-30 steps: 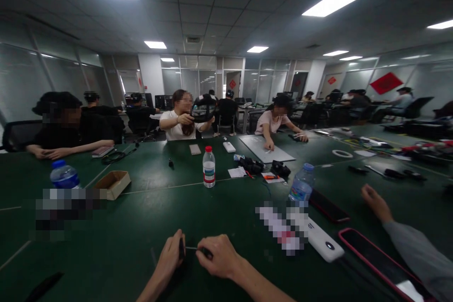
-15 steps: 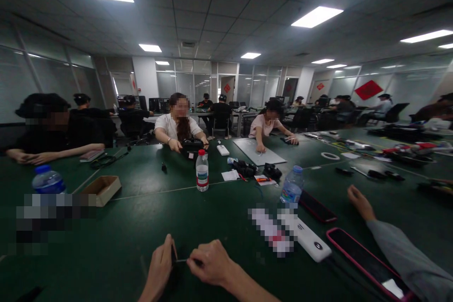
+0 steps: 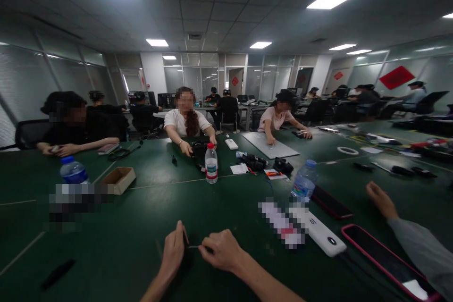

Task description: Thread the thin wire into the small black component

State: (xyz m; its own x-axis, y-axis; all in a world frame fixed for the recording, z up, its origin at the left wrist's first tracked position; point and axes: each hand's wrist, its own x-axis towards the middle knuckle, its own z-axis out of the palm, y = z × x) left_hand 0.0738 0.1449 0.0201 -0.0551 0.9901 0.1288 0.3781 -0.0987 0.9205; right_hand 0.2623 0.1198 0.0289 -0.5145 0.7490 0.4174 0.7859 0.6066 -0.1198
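My left hand (image 3: pixel 173 252) stands upright at the bottom of the view, pinching a small dark object (image 3: pixel 185 238) between its fingers. My right hand (image 3: pixel 222 250) is just to the right, its fingertips holding a thin metal rod (image 3: pixel 196 247) that runs across to the dark object. Both hands are over a dark green table (image 3: pixel 148 207). The dark object is mostly hidden by my fingers, so I cannot tell exactly what it is. A black pen-like item (image 3: pixel 58 273) lies on the table to the left of my hands.
To my right lie a white power bank (image 3: pixel 318 232), a phone in a pink case (image 3: pixel 385 259) and a co-worker's grey-sleeved arm (image 3: pixel 421 245). A water bottle (image 3: pixel 211 164) and a cardboard box (image 3: pixel 118 180) stand ahead. Several people sit around the table.
My hands stay nearly as they were, holding the same items. The whole view has tilted slightly with my head. The person across the table has lowered a black object to the tabletop.
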